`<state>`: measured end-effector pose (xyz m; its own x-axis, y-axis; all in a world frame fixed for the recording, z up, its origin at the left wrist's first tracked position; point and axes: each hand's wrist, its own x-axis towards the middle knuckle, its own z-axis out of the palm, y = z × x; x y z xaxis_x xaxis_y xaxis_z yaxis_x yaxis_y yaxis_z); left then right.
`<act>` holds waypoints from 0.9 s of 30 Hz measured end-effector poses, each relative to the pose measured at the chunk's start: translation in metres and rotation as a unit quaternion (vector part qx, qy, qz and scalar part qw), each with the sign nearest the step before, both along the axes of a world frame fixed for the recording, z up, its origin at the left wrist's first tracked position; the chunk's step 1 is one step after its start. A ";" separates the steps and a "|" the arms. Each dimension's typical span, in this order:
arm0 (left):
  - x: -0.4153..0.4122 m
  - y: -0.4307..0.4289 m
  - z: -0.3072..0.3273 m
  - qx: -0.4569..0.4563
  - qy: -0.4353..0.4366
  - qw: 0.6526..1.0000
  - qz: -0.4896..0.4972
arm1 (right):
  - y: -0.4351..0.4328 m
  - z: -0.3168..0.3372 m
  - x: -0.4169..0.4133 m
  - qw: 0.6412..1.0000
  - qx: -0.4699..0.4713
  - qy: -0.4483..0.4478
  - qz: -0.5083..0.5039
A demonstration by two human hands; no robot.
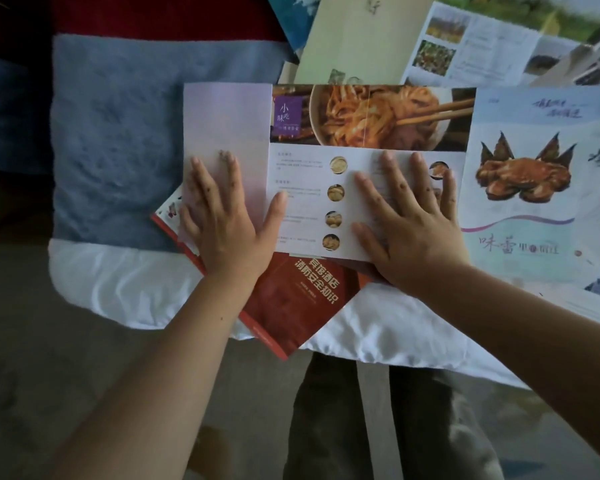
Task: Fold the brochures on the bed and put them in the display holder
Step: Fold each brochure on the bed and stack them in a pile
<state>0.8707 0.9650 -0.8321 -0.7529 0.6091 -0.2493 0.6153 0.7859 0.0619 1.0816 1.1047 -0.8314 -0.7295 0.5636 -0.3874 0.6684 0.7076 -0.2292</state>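
Observation:
A noodle brochure (347,116) lies on the bed with its left panel (227,123) folded over, blank side up. My left hand (227,220) presses flat on that folded panel, thumb on the fold line. My right hand (413,223) lies flat with fingers spread on the brochure's right half. Under it sits a red brochure (298,299), angled toward the bed's edge. To the right lies a pale blue brochure with a crab picture (534,188). No display holder is in view.
More open brochures (465,46) and a beige sheet (357,36) lie at the back right. A blue-grey pillow (118,133) sits at the left on the white bedding (125,292). The bed's edge runs just before my legs (326,410).

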 end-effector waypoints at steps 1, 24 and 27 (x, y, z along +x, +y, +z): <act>-0.003 -0.002 0.000 0.001 0.007 1.000 -0.007 | -0.002 -0.001 -0.003 1.000 0.009 -0.007 -0.001; -0.019 -0.010 0.002 0.071 -0.043 0.997 0.002 | 0.014 -0.009 0.008 0.994 0.034 0.037 -0.098; -0.011 -0.005 0.010 0.097 -0.062 0.993 -0.013 | 0.015 -0.009 0.010 0.995 0.035 0.029 -0.089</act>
<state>0.8599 0.9603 -0.8221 -0.7069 0.6737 -0.2155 0.6137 0.7357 0.2866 1.0921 1.1196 -0.8406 -0.6363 0.7099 -0.3019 0.7712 0.5952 -0.2256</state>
